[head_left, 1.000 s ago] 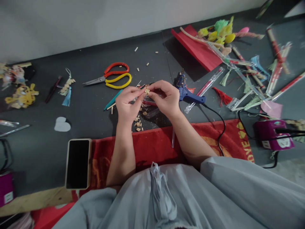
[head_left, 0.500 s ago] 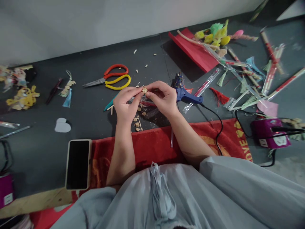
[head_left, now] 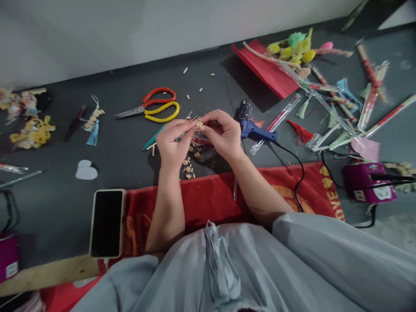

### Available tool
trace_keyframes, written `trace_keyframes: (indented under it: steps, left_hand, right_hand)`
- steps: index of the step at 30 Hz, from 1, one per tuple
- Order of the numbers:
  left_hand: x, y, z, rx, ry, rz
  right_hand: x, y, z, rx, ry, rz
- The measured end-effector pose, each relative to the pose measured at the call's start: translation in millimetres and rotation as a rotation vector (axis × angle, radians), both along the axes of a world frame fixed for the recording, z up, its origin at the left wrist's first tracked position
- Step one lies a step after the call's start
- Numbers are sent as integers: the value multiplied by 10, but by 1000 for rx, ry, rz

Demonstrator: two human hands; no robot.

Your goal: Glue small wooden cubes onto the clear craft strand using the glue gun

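My left hand [head_left: 173,143] and my right hand [head_left: 222,134] meet above the dark table [head_left: 123,143], fingertips pinched together on a small tan wooden piece [head_left: 199,124]. Both hands are closed round it. Below them lie several small tan wood bits [head_left: 188,167] scattered on the table. A blue glue gun [head_left: 255,128] lies just right of my right hand, its black cord [head_left: 297,173] running toward me. Red and yellow scissors [head_left: 152,107] lie behind my left hand.
A phone [head_left: 106,223] lies face up at the left, beside a red towel [head_left: 211,197] along the table's near edge. Tassels, sticks and a red folder [head_left: 266,67] crowd the far right. A purple device [head_left: 370,182] sits at right. Yellow ornaments [head_left: 32,132] lie far left.
The hands have stayed together on the small wooden piece, with only slight shifts of the fingers and of the camera.
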State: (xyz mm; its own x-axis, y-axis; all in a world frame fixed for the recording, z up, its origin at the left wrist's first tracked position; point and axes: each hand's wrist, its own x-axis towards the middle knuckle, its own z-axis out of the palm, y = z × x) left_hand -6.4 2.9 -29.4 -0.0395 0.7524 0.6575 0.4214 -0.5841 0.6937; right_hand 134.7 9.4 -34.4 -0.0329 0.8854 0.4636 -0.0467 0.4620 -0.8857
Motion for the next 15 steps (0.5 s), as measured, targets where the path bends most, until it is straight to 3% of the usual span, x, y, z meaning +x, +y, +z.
trace_keyframes:
  steps: [15]
  left_hand:
    - [37,-9,21,-14,-35,22]
  right_hand:
    - [1,-4,42,42,-9,-55]
